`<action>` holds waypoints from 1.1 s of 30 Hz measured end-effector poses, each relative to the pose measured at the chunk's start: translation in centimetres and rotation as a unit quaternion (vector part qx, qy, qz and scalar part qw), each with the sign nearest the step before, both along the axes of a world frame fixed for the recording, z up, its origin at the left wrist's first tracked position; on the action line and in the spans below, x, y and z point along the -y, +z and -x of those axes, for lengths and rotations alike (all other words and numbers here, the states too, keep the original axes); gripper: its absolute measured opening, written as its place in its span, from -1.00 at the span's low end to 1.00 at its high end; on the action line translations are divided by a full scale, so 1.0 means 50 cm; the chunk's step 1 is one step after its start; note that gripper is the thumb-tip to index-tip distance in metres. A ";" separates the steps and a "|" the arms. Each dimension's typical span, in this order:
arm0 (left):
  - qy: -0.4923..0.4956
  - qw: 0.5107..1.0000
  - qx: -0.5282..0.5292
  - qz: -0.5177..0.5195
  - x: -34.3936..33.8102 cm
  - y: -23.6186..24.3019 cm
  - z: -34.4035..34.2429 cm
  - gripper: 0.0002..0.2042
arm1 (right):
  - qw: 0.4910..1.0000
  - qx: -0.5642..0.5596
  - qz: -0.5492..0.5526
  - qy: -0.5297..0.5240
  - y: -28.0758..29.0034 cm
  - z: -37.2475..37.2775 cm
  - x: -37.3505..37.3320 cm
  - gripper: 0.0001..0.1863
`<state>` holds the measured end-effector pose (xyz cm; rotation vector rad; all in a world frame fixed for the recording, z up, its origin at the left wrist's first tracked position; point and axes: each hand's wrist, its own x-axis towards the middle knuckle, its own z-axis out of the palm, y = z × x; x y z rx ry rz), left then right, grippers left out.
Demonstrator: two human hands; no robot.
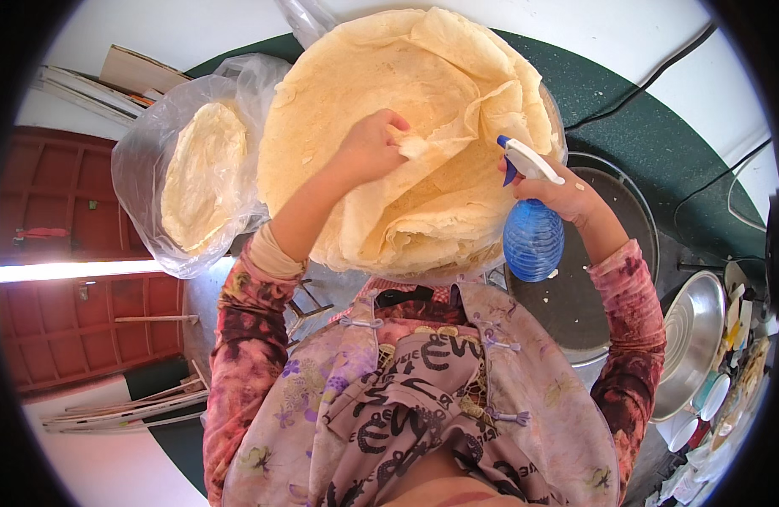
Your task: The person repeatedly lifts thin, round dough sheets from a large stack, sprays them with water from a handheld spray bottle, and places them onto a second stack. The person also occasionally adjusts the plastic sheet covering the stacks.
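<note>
A wide pile of thin, pale yellow flatbread sheets (355, 80) lies before me, its top sheet folded and crumpled toward the right. My left hand (374, 148) is closed, pinching the lifted edge of the top flatbread over the middle of the pile. At the pile's right edge my right hand (567, 196) grips a spray bottle (534, 245) by its neck. The bottle has a ribbed, see-through blue body and a white head with a blue nozzle and trigger. Its nozzle points up and left, over the crumpled folds.
Left of the pile, a clear plastic bag (140, 182) holds more flatbread (205, 177). A large round dark griddle (626, 228) with crumbs stands at the right, beyond it a metal basin (698, 321) and bowls (712, 395). Black cables (639, 89) run along the wall. A red door (85, 203) is at far left.
</note>
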<state>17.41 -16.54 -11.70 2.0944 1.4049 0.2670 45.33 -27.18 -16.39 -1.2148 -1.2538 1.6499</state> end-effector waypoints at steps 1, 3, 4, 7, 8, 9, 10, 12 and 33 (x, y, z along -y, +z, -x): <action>-0.002 1.000 -0.009 -0.006 -0.009 0.014 0.009 -0.60 | 1.000 0.009 0.000 0.001 0.001 0.000 0.000 -0.57; -0.031 1.000 -0.005 0.005 -0.022 0.046 0.023 -0.54 | 1.000 0.017 0.001 0.002 0.001 0.000 0.001 -0.57; -0.051 0.999 0.000 0.006 -0.028 0.063 0.028 -0.51 | 1.000 0.016 0.002 0.003 0.002 -0.001 0.001 -0.57; -0.082 0.994 0.043 0.055 -0.060 0.123 0.040 -0.56 | 1.000 0.009 0.006 0.012 0.001 -0.002 0.002 -0.58; -0.080 0.995 0.050 0.032 -0.074 0.146 0.045 -0.58 | 1.000 0.006 0.006 0.013 0.000 -0.002 0.002 -0.58; -0.079 0.995 0.057 0.010 -0.087 0.168 0.050 -0.59 | 1.000 0.009 0.001 0.016 0.000 -0.002 0.002 -0.58; -0.069 0.996 0.053 -0.013 -0.098 0.188 0.055 -0.61 | 1.000 0.010 -0.003 0.016 -0.001 -0.001 0.002 -0.58; -0.051 0.994 0.095 -0.032 -0.116 0.228 0.069 -0.63 | 1.000 0.011 -0.004 0.018 -0.003 -0.002 0.002 -0.58; 0.070 0.960 0.262 -0.070 -0.258 0.466 0.140 -0.65 | 0.997 0.056 -0.041 0.035 -0.020 -0.003 0.006 -0.55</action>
